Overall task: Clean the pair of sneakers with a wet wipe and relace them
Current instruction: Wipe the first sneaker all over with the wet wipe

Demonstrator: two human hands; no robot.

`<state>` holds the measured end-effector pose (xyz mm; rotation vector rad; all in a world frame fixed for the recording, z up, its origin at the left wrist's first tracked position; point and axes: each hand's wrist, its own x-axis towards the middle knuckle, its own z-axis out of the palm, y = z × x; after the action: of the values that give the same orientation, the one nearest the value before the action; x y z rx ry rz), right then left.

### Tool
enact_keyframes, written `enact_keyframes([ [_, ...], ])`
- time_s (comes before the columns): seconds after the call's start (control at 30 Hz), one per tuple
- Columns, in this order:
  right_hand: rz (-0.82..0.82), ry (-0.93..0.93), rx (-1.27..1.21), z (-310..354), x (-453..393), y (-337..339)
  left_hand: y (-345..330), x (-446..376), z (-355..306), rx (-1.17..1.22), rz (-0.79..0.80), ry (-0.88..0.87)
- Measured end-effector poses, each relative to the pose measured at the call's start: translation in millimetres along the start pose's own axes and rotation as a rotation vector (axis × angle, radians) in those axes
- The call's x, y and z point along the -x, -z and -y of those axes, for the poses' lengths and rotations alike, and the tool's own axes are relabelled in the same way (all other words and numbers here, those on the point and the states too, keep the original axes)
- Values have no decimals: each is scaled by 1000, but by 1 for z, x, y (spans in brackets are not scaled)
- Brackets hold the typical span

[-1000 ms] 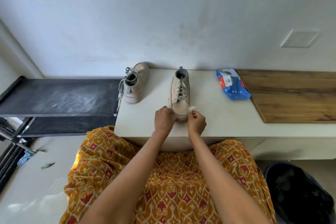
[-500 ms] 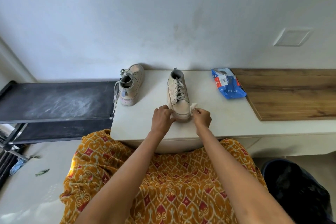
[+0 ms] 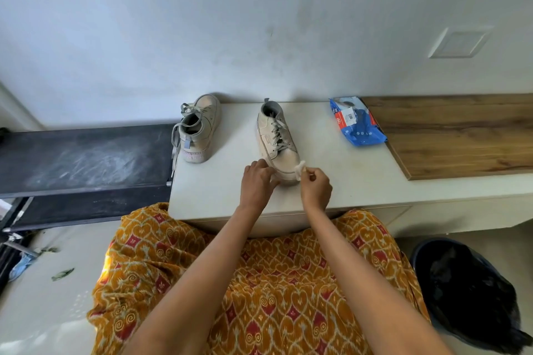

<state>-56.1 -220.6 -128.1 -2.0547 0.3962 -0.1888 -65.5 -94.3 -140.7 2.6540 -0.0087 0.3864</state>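
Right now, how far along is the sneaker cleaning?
Early. The left hand steadies the nearer beige sneaker while the right hand pinches a white wet wipe at its toe. The other beige sneaker sits apart, untouched. Both remain laced, so relacing is left.

Two beige laced sneakers stand upright on the white top at mid-frame: the left one (image 3: 199,130) toe away, laces loose; the right one (image 3: 276,140) toe toward the viewer. A small white wipe (image 3: 300,169) touches its toe.
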Motion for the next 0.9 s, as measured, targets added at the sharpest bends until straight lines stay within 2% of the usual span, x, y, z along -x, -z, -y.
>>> enact_keyframes([
  [0.17, -48, -168, -25, 11, -45, 20, -8, -7, -3, -133, 152, -386],
  [0.27, -19, -217, 39, 3, -46, 17, -16, -8, -12, -144, 155, -387],
  [0.47, -127, -125, -31, -8, -5, 1, -16, -8, -5, -110, 164, -393],
  [0.63, -88, -54, -9, -21, 11, 1, -15, -11, 12, -152, 68, -503],
  [0.8, 56, 16, 29, -21, -17, 13, -9, -21, 5, -166, -28, -586],
  [0.9, 154, 72, 60, -22, -43, 20, -12, -25, 2, -167, -54, -579],
])
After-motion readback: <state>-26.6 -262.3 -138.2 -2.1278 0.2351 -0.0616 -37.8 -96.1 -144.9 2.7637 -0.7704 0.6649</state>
